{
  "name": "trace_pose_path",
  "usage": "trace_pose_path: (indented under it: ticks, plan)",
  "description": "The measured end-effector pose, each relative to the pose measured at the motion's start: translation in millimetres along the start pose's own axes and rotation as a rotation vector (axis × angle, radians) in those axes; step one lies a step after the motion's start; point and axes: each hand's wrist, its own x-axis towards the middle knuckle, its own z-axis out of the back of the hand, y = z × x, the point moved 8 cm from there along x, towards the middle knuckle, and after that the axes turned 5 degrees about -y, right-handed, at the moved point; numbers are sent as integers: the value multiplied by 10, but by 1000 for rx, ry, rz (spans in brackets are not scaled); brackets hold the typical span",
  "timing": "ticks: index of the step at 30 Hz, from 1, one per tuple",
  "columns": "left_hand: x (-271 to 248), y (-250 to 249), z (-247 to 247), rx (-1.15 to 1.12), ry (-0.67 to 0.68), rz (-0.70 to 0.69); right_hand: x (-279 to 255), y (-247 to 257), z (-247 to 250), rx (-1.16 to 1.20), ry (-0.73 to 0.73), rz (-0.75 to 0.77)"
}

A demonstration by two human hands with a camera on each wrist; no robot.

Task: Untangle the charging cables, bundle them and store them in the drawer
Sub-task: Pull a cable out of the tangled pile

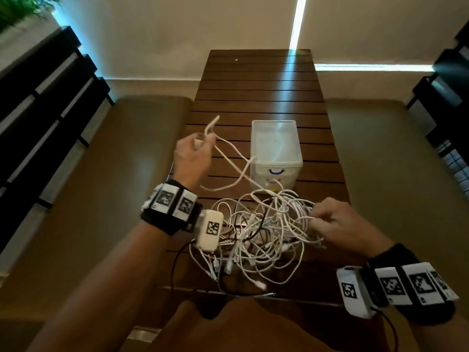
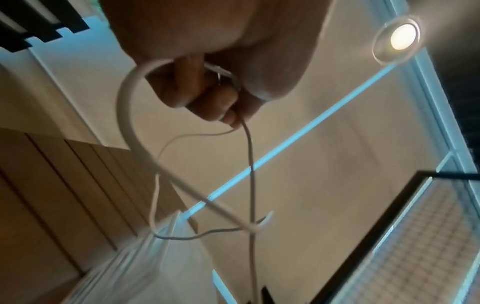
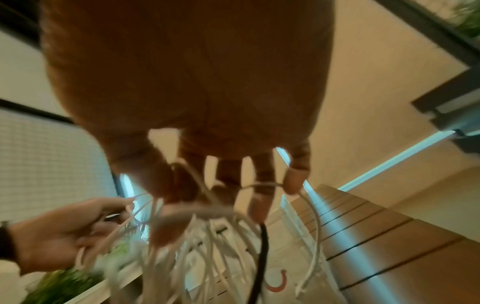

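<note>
A tangle of white charging cables (image 1: pixel 264 235) with a few dark ones lies on the near part of the slatted wooden table (image 1: pixel 258 97). My left hand (image 1: pixel 194 153) is raised left of the drawer unit and grips one white cable (image 1: pixel 228 158) that runs down into the tangle; in the left wrist view my fingers (image 2: pixel 205 98) curl round that cable (image 2: pixel 124 115). My right hand (image 1: pixel 340 224) is at the tangle's right side, its fingers (image 3: pixel 259 185) hooked into several white strands (image 3: pixel 207 232). A small translucent plastic drawer unit (image 1: pixel 276 153) with a blue handle stands behind the tangle.
Beige cushioned benches (image 1: pixel 142 153) flank the table on both sides. Dark slatted furniture (image 1: pixel 45 97) stands at far left and another dark piece (image 1: pixel 446 92) at far right. A bright strip of light crosses the table's far end. My knee (image 1: pixel 248 326) is at the table's near edge.
</note>
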Motion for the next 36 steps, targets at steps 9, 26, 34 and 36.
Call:
trace_pose_path:
  ticks: [9,26,34,36]
  plan:
    - [-654,-746,-512,29,794,-365,256,756,529,348,-512,268]
    - [-994,304,-883,161,958,12,286,46,1012,-73,-623,-145]
    - [-781,-25,-715,459,836,-133,133,924,655,226,-697,350]
    - [-814,-63,-707,408,876,-135,204,1079,424,-54,-496,392]
